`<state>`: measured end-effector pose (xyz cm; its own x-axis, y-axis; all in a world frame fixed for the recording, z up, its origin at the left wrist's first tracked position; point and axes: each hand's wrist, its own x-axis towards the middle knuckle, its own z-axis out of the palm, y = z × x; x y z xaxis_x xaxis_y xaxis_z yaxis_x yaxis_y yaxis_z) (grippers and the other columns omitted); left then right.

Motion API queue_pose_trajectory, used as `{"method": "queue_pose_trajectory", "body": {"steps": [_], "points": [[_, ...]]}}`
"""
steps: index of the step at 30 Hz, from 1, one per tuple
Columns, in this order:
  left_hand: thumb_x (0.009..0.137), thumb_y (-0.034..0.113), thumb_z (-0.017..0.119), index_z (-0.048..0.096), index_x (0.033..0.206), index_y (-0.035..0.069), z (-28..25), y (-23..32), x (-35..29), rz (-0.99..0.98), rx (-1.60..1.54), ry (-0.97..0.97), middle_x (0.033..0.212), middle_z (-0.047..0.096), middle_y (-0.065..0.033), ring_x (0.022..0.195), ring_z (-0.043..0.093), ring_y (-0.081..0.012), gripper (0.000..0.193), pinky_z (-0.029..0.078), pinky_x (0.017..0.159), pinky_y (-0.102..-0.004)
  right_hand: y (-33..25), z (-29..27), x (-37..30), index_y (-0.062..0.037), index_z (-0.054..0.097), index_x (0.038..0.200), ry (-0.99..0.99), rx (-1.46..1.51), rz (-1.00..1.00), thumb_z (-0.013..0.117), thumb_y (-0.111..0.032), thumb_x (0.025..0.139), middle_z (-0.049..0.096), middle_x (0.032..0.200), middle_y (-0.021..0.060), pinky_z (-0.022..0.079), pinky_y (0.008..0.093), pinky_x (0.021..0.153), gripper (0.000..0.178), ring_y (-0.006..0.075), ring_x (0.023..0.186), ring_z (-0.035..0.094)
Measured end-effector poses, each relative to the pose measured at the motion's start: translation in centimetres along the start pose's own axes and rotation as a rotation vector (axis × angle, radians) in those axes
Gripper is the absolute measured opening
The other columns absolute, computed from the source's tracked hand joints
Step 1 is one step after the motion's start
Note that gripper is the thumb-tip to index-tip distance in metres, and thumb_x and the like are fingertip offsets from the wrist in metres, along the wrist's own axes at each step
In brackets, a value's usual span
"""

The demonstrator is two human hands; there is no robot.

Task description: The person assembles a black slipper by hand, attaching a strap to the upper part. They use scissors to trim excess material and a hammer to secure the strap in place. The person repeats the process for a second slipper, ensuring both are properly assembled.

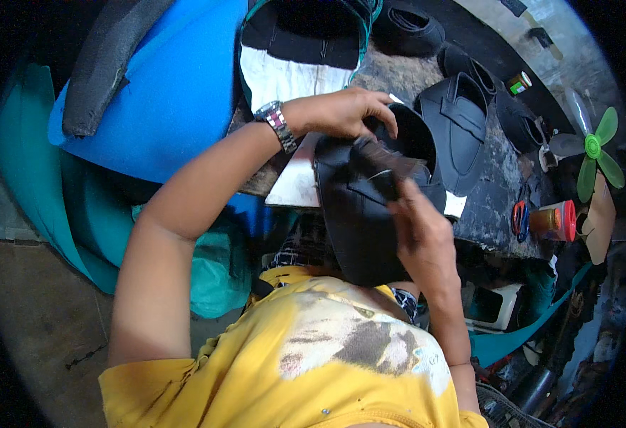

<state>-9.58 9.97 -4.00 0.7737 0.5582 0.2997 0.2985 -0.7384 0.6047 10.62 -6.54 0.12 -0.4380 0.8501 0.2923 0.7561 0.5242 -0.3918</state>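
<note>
A black shoe upper point(370, 214) is steadied at the bench's point(491, 192) near edge by the left hand point(341, 113), closed on its opening, so that the brush point(388, 167) gripped in the right hand point(423, 235) can be drawn across it.

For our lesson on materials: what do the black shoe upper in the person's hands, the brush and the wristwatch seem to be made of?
Black shoe upper: probably leather or a synthetic look-alike, with a smooth, faintly glossy, flexible surface. Brush: stiff dark bristles, maybe natural fibre; blurred. Wristwatch: metal, judging by its shiny silver link band.
</note>
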Motion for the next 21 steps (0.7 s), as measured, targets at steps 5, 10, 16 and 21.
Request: {"method": "queue_pose_trajectory", "body": {"steps": [5,10,16,21], "points": [[0.073,0.013,0.076,0.068,0.108,0.012,0.2,0.2,0.1,-0.060,-0.069,0.014,0.119,0.057,-0.0141,0.113,0.055,-0.0313,0.036,0.044,0.096,-0.0381,0.2,0.0,-2.7,0.0018,0.045,0.131,0.462,0.172,-0.269,0.058,0.007,0.083,0.062,0.086,0.0188,0.049,0.0338,0.059,0.051,0.0261,0.069,0.064],[0.075,0.017,0.074,0.064,0.116,0.014,-0.2,1.1,-0.2,-0.108,-0.043,-0.026,0.128,0.054,-0.0185,0.124,0.048,-0.0337,0.042,0.036,0.106,-0.0403,2.2,0.1,-4.3,0.0013,0.050,0.127,-0.071,0.170,0.028,0.063,0.007,0.081,0.064,0.097,0.0242,0.052,0.0363,0.072,0.048,0.0359,0.087,0.067],[0.070,0.019,0.056,0.059,0.124,0.012,0.4,2.9,-1.6,-0.127,-0.274,0.241,0.123,0.058,-0.0140,0.119,0.051,-0.0275,0.054,0.036,0.106,-0.0377,10.0,-2.6,-5.6,-0.0123,0.046,0.138,0.609,-0.088,0.299,0.056,-0.002,0.091,0.062,0.099,0.0153,0.049,0.0366,0.073,0.049,0.0307,0.082,0.063],[0.065,0.013,0.047,0.060,0.121,0.005,0.2,4.5,-1.8,-0.175,-0.505,0.311,0.124,0.058,-0.0129,0.115,0.056,-0.0241,0.057,0.040,0.105,-0.0359,16.3,-3.4,-6.9,-0.0256,0.049,0.137,0.274,-0.507,0.765,0.057,-0.007,0.089,0.057,0.097,0.0139,0.047,0.0412,0.074,0.052,0.0335,0.083,0.058]]}}
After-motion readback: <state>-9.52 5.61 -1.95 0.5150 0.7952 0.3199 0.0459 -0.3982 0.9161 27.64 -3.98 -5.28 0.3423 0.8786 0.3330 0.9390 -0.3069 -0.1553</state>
